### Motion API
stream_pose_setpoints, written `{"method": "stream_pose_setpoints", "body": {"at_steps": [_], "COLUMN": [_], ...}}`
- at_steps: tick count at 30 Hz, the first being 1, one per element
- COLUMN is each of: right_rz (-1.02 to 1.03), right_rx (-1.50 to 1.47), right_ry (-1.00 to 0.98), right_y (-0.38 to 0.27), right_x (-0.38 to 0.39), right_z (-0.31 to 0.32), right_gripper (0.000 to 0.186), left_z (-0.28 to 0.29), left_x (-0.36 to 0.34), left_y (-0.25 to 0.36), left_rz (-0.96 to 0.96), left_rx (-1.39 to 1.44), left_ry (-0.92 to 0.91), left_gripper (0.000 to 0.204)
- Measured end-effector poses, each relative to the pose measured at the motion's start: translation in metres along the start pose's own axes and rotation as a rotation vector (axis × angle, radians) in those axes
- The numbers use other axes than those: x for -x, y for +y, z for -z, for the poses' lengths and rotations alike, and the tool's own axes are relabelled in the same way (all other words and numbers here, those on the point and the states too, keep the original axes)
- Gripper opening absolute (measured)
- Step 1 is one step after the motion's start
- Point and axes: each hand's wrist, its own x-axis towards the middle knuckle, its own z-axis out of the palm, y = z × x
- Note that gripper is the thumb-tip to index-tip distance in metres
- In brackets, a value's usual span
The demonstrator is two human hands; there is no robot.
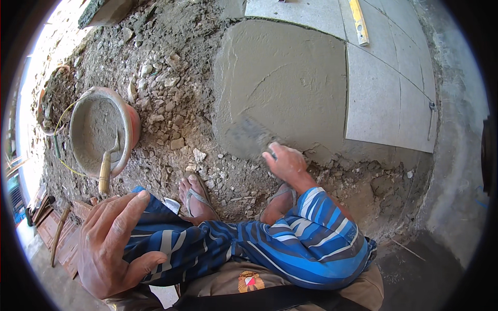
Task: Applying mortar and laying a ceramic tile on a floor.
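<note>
Just below the centre of the frame, the right hand (287,165) is curled around the grip of a flat trowel (250,133); the grip itself is hidden under the fingers, and the blade, blurred, lies at the lower left edge of a wet mortar bed (295,78). That smooth grey bed fills the upper middle, bounded by pale tiles (376,96) above and to its right, with loose rubble (165,106) to its left. I'd judge the trowel fairly light and its blade thin and stiff, slick with paste on the face, so the grip behind the blade is the place to take hold, with the wrist kept low and the blade nearly flat. The mortar looks soft and heavy, easily marked by a tilted edge; a curved ridge already runs across it. In the lower left, the left hand (116,241) hangs near the knee, fingers loosely spread and thumb apart, with nothing visible in its grasp. Farther up that side sits a bucket (134,120) of mortar, likely weighty, and a pointing trowel (105,172) leans in it with its wooden handle sticking out over the rim, handy to seize. A yellow level (359,22) rests on the tiles, upper right.
</note>
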Motion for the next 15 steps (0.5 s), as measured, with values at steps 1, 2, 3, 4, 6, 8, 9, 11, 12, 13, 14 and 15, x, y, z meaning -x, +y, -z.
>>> {"method": "stream_pose_setpoints", "body": {"at_steps": [1,2,3,4,6,8,9,11,12,13,14,15], "right_rz": [-0.01,0.091,0.207,0.181,0.18,0.143,0.072,-0.056,-0.076,-0.134,-0.175,-0.262], "right_rx": [-0.003,0.004,0.003,0.007,-0.013,-0.031,0.001,0.03,0.028,0.007,-0.015,-0.02], "right_ry": [0.014,-0.034,-0.064,-0.072,0.015,0.101,0.138,0.175,0.166,0.215,0.281,0.263], "right_y": [-0.008,-0.015,-0.018,-0.019,-0.017,-0.006,0.004,0.024,0.032,0.041,0.049,0.057], "right_x": [0.001,0.003,0.004,0.005,0.007,0.006,0.004,0.009,0.016,0.022,0.026,0.03], "right_z": [-0.007,-0.014,-0.018,-0.021,-0.024,-0.021,-0.018,-0.013,-0.012,-0.011,-0.009,-0.008], "right_gripper": [0.04,0.039,0.037,0.037,0.036,0.034,0.032,0.031,0.031,0.03,0.03,0.031], "left_z": [0.0,0.001,0.0,0.0,0.0,-0.001,-0.002,-0.005,-0.006,-0.007,-0.008,-0.009], "left_x": [-0.001,-0.001,0.0,0.001,0.004,0.007,0.006,0.005,0.003,0.0,-0.001,-0.002], "left_y": [0.0,0.001,0.001,0.002,0.005,0.008,0.008,0.01,0.009,0.008,0.008,0.008], "left_rz": [-0.003,-0.028,-0.01,0.029,0.05,0.087,0.116,0.192,0.179,0.213,0.25,0.264], "left_rx": [-0.019,-0.014,-0.019,-0.048,-0.019,-0.009,0.021,0.121,0.124,0.133,0.14,0.161], "left_ry": [-0.005,0.004,0.01,0.0,-0.005,-0.044,-0.031,-0.009,-0.017,-0.02,-0.016,0.012], "left_gripper": [0.083,0.083,0.084,0.084,0.089,0.094,0.094,0.095,0.095,0.095,0.096,0.095]}}
